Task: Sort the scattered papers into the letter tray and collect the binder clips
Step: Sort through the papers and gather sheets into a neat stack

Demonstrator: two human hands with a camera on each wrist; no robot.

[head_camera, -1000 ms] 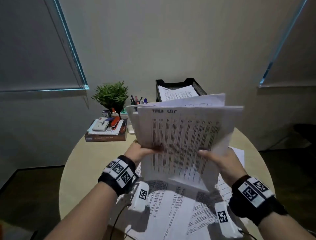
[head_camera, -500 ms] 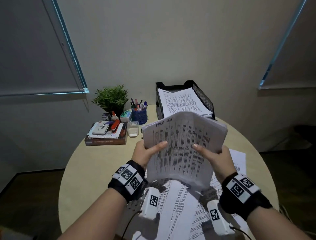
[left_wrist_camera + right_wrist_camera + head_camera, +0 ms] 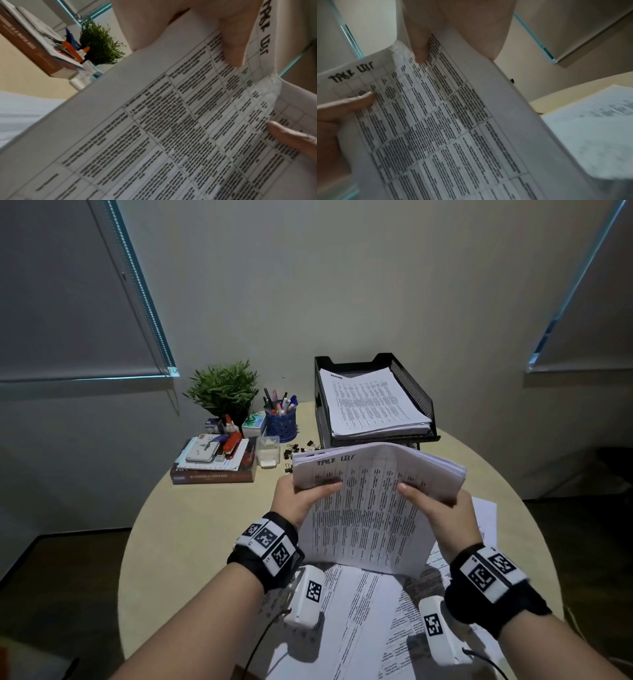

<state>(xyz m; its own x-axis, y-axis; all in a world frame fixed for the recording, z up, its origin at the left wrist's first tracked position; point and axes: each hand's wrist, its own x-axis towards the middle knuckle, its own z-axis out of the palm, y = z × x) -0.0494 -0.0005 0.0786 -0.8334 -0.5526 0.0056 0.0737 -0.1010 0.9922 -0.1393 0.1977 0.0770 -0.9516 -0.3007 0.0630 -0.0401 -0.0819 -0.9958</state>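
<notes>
I hold a stack of printed papers (image 3: 366,508) headed "TASK LIST" on edge over the table, its top bent away from me. My left hand (image 3: 301,498) grips its left side, thumb on the front sheet (image 3: 171,135). My right hand (image 3: 435,508) grips the right side the same way, thumb on the print (image 3: 436,121). The black mesh letter tray (image 3: 416,398) stands behind the stack with a pile of sheets (image 3: 370,405) in it. Several black binder clips (image 3: 298,446) lie scattered left of the tray. More loose papers (image 3: 363,621) lie flat under my wrists.
At the back left are a potted plant (image 3: 224,392), a blue pen cup (image 3: 281,421), a small clear box (image 3: 268,451) and a brown book (image 3: 212,474) piled with small items. The round table's (image 3: 191,529) edge curves close on both sides.
The stack has come down from in front of the tray to just above the table, and its fanned sheets have drawn together. Both hands kept their grip.
</notes>
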